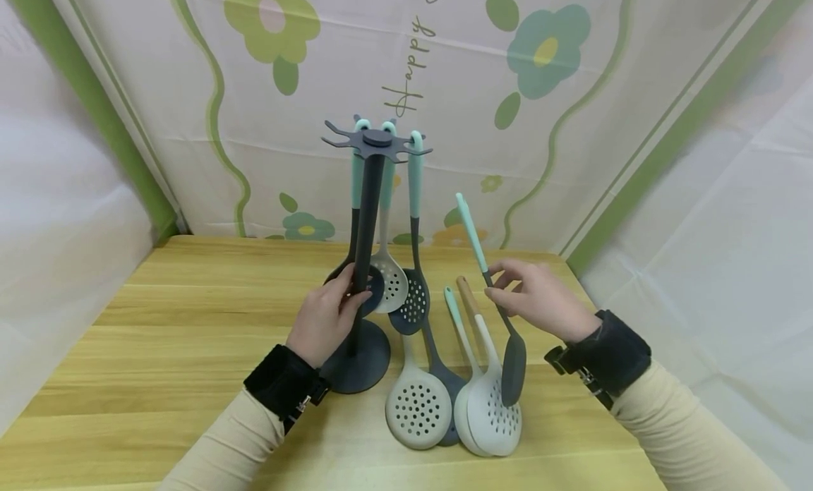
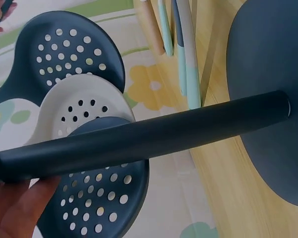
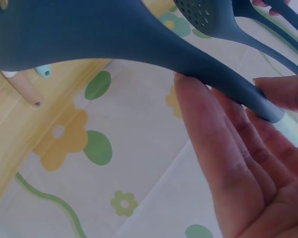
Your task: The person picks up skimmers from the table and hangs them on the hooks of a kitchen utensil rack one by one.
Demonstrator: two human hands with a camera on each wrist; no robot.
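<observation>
My left hand [image 1: 322,320] grips the dark pole of a utensil stand [image 1: 369,223], which has a round base and a hooked top. Three skimmers with mint handles hang from it: one dark [image 2: 109,198] beside the pole, one light grey [image 1: 394,286] and another dark one [image 1: 413,304] on the right. Over the table's right side my right hand [image 1: 540,297] pinches a dark skimmer [image 1: 514,371] by its shaft, just below the mint handle. Its head points down, and in the right wrist view a few holes show at the frame's left edge.
On the wooden table [image 1: 159,336] lie a light grey skimmer [image 1: 419,410], a dark utensil [image 1: 444,378] partly under it, and two overlapping pale utensils [image 1: 495,420], one with a wooden-coloured handle. A flower-printed cloth [image 1: 356,61] hangs behind, with white cloth on both sides.
</observation>
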